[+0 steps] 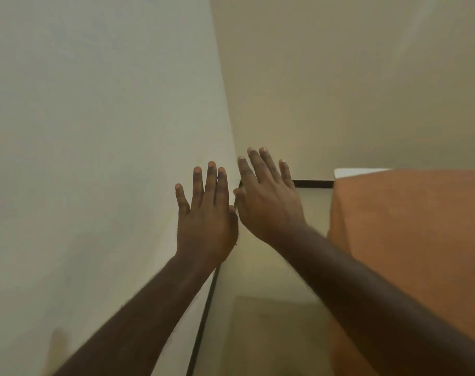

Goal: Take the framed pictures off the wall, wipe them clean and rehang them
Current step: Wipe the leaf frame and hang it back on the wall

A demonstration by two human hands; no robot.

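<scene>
Both hands, the left hand [206,213] and right hand [269,196], are raised flat with fingers spread, holding nothing, near the wall corner [228,109], seemingly reaching for a picture, though none shows.

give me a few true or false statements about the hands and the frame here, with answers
1. Both hands are raised with fingers straight and spread. True: the left hand and right hand show no curled grip.
2. The right hand holds a wiping cloth. False: it holds nothing.
3. A thin dark-edged glass picture frame lies below the hands, near the corner of the pale walls. True.
4. The left hand is to the right of the right hand. False: it is to its left, the thumbs close together.
5. An orange-brown fabric-covered surface fills the left side of the view. False: it is on the right.
</scene>
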